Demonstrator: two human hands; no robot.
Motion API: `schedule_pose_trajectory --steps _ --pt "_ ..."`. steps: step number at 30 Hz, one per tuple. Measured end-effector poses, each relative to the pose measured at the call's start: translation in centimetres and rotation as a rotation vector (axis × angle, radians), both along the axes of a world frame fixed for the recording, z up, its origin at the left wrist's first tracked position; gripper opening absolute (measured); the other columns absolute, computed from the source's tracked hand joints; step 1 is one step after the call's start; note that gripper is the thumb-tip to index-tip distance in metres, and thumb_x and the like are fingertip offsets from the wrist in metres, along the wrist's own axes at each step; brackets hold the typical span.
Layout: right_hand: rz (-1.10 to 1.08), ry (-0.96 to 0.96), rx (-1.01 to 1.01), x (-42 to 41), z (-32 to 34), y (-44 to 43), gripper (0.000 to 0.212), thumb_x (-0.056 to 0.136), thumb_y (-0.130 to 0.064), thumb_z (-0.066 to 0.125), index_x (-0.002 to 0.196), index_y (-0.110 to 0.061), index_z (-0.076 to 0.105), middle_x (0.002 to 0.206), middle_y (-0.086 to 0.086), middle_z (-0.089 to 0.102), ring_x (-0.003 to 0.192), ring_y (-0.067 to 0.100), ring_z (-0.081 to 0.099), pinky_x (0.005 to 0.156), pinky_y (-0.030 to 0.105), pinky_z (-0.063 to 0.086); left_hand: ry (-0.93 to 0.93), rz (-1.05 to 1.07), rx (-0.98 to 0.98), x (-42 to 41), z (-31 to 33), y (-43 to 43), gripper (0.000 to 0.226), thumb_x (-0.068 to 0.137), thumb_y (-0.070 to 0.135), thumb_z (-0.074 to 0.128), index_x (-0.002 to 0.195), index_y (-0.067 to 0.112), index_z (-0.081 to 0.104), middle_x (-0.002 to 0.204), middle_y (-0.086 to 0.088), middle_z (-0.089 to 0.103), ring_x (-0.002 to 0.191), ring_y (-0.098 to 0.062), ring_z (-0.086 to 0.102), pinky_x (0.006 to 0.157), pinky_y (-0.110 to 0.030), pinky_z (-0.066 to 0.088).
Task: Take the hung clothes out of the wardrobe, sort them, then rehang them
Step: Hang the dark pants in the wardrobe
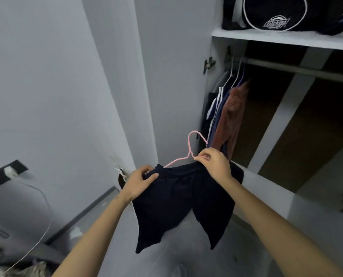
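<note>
A pair of dark shorts (pixel 178 202) hangs in front of the open wardrobe (pixel 212 120), below the level of its rail (pixel 298 69), with one pink hanger (pixel 190 150) at the waistband. The left hand (pixel 141 181) pinches the left end of the waistband; the right hand (pixel 214 163) grips the hanger's right shoulder together with the cloth there. My guess is the shorts are being fitted onto the hanger for rehanging, though they could equally be coming off it.

On the rail, pushed to the left end, a small bunch of clothes (pixel 226 114) hangs: I count about three hangers, a rust-coloured garment, a navy one with white stripes, perhaps more behind. The rest of the rail is bare, so most of the work seems either done or not yet rehung. One dark bag (pixel 276 15) sits on the shelf (pixel 282 39) above.
</note>
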State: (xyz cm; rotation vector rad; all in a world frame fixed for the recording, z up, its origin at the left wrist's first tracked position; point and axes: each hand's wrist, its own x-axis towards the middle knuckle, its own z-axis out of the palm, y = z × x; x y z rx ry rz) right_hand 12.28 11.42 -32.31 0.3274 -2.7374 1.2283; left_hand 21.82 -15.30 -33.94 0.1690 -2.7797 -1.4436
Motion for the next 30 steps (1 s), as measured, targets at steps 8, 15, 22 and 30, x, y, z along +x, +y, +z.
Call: schedule_pose_trajectory --steps 8,15,22,30 --pt "-0.187 0.081 0.021 -7.3 0.6 8.8 0.016 0.083 -0.032 0.076 0.084 -0.017 0.073 0.086 -0.007 0.063 0.076 0.010 0.059 0.064 0.028 0.049 -0.006 -0.126 0.185 -12.3 -0.7 8.1 0.013 0.091 0.025 0.070 0.084 0.016 0.065 0.069 0.006 0.063 0.064 -0.004 0.060 0.069 -0.022 0.048" --pt "-0.265 0.120 0.144 -14.8 2.1 13.9 0.017 0.087 -0.033 0.071 0.092 -0.016 0.073 0.092 -0.002 0.063 0.078 0.008 0.055 0.063 0.019 0.039 0.020 -0.229 0.329 -22.7 -0.4 13.0 0.020 0.090 0.022 0.072 0.086 0.004 0.064 0.071 -0.006 0.063 0.067 -0.015 0.061 0.070 -0.034 0.050" --pt "-0.387 0.165 0.163 -20.8 3.1 17.9 0.024 0.089 -0.029 0.070 0.107 -0.014 0.071 0.104 0.000 0.064 0.091 0.014 0.061 0.081 0.025 0.050 0.066 -0.297 0.381 -30.7 0.8 17.7 0.013 0.090 0.020 0.073 0.082 0.012 0.066 0.075 -0.002 0.067 0.071 -0.018 0.064 0.074 -0.040 0.052" --pt "-0.429 0.202 0.144 -25.8 1.5 21.5 0.047 0.094 -0.027 0.063 0.139 -0.016 0.051 0.143 0.006 0.046 0.135 0.023 0.039 0.114 0.042 0.033 0.094 -0.229 0.388 -37.6 1.2 21.8 0.029 0.073 0.058 0.070 0.072 0.031 0.062 0.079 -0.002 0.068 0.084 -0.029 0.067 0.083 -0.055 0.055"
